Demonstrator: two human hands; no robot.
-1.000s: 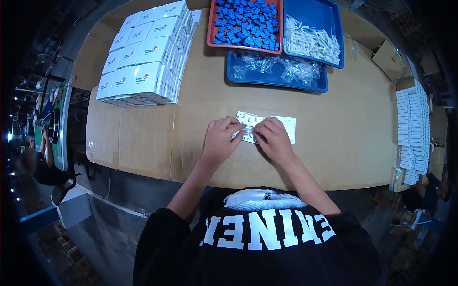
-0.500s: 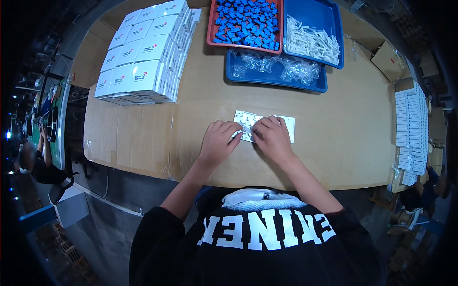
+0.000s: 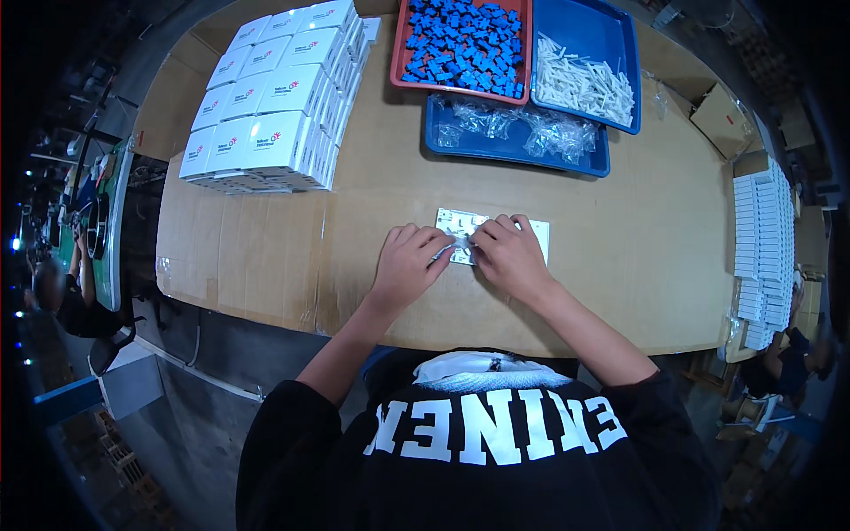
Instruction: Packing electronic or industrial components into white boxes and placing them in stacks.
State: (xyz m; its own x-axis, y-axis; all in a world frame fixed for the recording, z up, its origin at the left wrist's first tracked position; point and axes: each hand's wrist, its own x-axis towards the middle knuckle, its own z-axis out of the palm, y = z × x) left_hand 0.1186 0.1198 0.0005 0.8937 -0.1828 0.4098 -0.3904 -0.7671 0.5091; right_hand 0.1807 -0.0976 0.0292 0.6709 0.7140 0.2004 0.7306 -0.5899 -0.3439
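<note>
Open housing: the shallow white plastic housing (image 3: 459, 219) lies on the tabletop between the two hands, its moulded interior facing up, perhaps to leave its fittings within reach.
Small pale piece: a whitish, slightly glossy piece (image 3: 460, 242) sits over the housing at the fingertips; its exact form is hidden.
Left hand: the left hand (image 3: 409, 258) has curled fingers, thumb near forefinger, at the housing's left side; I cannot tell whether it pinches the piece or only steadies it.
Right hand: the right hand (image 3: 512, 258) mirrors it, fingers bent and tips meeting the piece; its grip, too, is hidden. Working from both sides probably keeps the light housing from sliding.
Flat plate: a smooth, white rectangular plate (image 3: 541, 241) lies just right of the housing, partly behind the right hand.
Tabletop: brown cardboard (image 3: 248, 248), creased and taped, likely protects the surfaces.
Trays: a red tray (image 3: 460, 93) of chunky blue connectors (image 3: 465, 44), a blue tray (image 3: 584, 26) of slender white sticks (image 3: 584, 84), and a lower blue tray (image 3: 513, 161) of crinkled clear packets (image 3: 560, 137), seemingly sorted by kind.
Box stack: glossy white cartons (image 3: 283, 93) stand squarely piled at left.
</note>
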